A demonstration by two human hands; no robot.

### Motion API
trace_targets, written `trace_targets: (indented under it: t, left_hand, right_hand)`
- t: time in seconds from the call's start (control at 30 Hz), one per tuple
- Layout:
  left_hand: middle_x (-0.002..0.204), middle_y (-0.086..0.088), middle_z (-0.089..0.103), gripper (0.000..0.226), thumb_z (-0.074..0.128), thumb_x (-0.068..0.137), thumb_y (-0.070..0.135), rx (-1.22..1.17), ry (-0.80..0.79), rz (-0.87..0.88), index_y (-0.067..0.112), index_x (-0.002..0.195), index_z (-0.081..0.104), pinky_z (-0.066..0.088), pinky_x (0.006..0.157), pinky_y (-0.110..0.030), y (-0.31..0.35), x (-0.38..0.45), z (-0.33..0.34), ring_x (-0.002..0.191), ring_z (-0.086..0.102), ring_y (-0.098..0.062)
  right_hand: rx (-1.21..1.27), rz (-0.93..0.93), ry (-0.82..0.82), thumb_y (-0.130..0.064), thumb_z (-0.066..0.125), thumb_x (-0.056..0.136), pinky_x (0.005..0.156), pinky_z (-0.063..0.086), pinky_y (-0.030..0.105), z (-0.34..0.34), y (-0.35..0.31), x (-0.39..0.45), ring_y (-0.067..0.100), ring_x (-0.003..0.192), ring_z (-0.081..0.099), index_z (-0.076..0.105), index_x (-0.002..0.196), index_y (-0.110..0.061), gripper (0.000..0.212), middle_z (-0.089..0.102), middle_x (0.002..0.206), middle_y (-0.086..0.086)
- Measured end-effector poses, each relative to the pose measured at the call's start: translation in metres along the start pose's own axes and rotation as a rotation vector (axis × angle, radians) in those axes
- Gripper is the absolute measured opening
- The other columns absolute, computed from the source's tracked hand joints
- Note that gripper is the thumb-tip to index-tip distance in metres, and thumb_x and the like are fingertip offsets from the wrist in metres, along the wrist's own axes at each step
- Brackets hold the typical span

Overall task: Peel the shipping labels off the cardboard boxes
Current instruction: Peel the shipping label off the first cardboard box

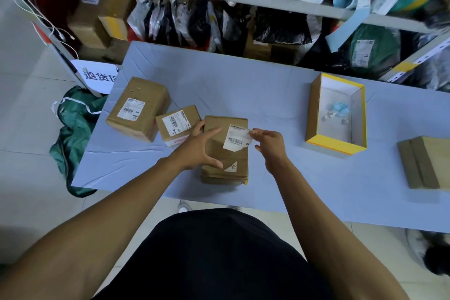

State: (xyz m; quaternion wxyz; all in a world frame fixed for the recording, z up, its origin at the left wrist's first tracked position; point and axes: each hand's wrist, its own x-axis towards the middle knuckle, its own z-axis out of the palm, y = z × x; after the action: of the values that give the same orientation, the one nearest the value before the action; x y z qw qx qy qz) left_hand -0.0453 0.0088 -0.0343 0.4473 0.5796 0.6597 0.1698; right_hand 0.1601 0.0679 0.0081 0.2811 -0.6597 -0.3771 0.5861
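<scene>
Peeling of one shipping label [237, 137] in progress: the white label is lifted off the middle cardboard box [225, 151] near the table's front edge, pinched at its right edge by the right hand [269, 147]. A torn triangular corner scrap [232, 166] remains stuck on the box top. The left hand [198, 151], fingers spread, braces the box's left side. Two boxes to the left, a large box [137, 108] and a small box [177, 124], keep their labels intact. An open yellow-edged tray box [336, 114] to the right holds what look like discarded scraps; a further box [426, 162] at far right shows no label. Judged progress: about midway.
</scene>
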Motion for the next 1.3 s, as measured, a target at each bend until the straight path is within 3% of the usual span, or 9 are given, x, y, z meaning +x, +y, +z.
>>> trace_targets:
  t: [0.03,0.07,0.27,0.37,0.53,0.73,0.97,1.2,1.3]
  left_hand:
    - [0.162,-0.002,-0.007,0.112,0.091,0.056,0.041,0.019,-0.008,-0.015,0.036,0.150,0.030,0.019,0.119,-0.037,-0.004,-0.001,0.007,0.150,0.007,-0.021]
    - [0.162,-0.003,-0.008,0.113,0.091,0.057,0.043,0.033,-0.014,-0.029,0.036,0.151,0.027,0.019,0.119,-0.037,-0.009,-0.002,0.015,0.150,0.006,-0.021]
    - [0.161,-0.002,0.015,0.098,0.085,0.071,0.026,0.025,-0.140,0.055,0.033,0.152,0.028,0.030,0.116,-0.037,-0.026,0.004,0.023,0.144,0.026,-0.021]
    - [0.155,0.000,0.031,0.078,0.078,0.077,0.011,-0.035,-0.152,0.112,0.027,0.145,0.044,0.034,0.111,-0.029,-0.021,0.013,0.018,0.138,0.037,-0.018]
    - [0.159,0.005,0.025,0.055,0.063,0.086,0.003,-0.081,-0.014,0.131,0.022,0.137,0.056,0.027,0.109,-0.021,-0.024,0.011,0.030,0.142,0.030,-0.013]
    - [0.162,-0.003,0.015,0.050,0.054,0.093,0.003,0.055,-0.020,0.107,0.023,0.139,0.053,0.023,0.113,-0.025,-0.008,0.007,0.027,0.147,0.022,-0.023]
    - [0.155,0.000,-0.031,0.121,0.083,0.054,0.063,0.205,0.084,-0.122,0.047,0.150,0.012,0.030,0.113,-0.051,0.009,-0.028,0.066,0.144,0.003,-0.038]
    - [0.155,0.009,-0.035,0.104,0.085,0.066,0.024,0.178,-0.079,0.075,0.033,0.151,0.027,0.025,0.115,-0.029,-0.010,-0.009,0.036,0.149,-0.010,-0.017]
    - [0.163,0.005,-0.012,0.083,0.070,0.076,-0.003,0.018,0.042,0.076,0.028,0.147,0.039,0.033,0.114,-0.030,-0.019,-0.005,0.029,0.149,0.006,-0.012]
  right_hand:
    - [0.026,-0.010,0.018,-0.009,0.064,0.089,0.084,0.052,0.048,-0.002,0.001,0.000,0.048,0.095,0.058,0.064,0.088,0.014,0.023,0.066,0.101,0.030]
    - [0.052,-0.023,0.025,-0.009,0.064,0.089,0.071,0.050,0.038,-0.004,0.002,0.001,0.022,0.081,0.046,0.064,0.085,0.007,0.017,0.065,0.091,0.023]
    - [0.087,-0.137,0.029,-0.012,0.066,0.089,0.062,0.036,0.026,0.001,0.012,-0.003,0.018,0.075,0.049,0.062,0.076,-0.009,0.014,0.053,0.080,0.007]
    - [0.059,-0.223,0.059,-0.009,0.064,0.090,0.072,0.046,0.024,0.008,0.021,-0.001,0.014,0.085,0.059,0.070,0.092,-0.013,0.008,0.064,0.107,0.007]
    - [-0.673,-0.621,-0.104,-0.015,0.074,0.077,0.108,0.035,0.034,0.006,0.050,0.004,0.024,0.133,0.037,0.038,0.146,-0.027,0.079,0.039,0.146,0.001]
    - [-1.285,-0.701,-0.226,-0.076,0.067,0.062,0.114,0.018,0.052,0.003,0.056,0.020,0.036,0.145,0.014,-0.002,0.154,-0.029,0.125,0.018,0.160,0.008]
    - [-1.441,-0.640,-0.197,-0.090,0.050,0.059,0.109,0.020,0.061,-0.002,0.051,0.025,0.051,0.138,0.012,-0.007,0.153,-0.030,0.125,0.010,0.160,-0.005]
    - [-1.468,-0.726,-0.323,-0.077,0.066,0.061,0.114,0.013,0.055,0.002,0.020,0.047,0.034,0.144,0.015,-0.011,0.151,-0.035,0.126,0.020,0.158,0.001]
    - [-1.462,-0.639,-0.265,-0.080,0.064,0.061,0.105,0.030,0.047,0.003,0.016,0.056,0.033,0.127,0.039,-0.010,0.153,-0.026,0.130,0.044,0.140,0.008]
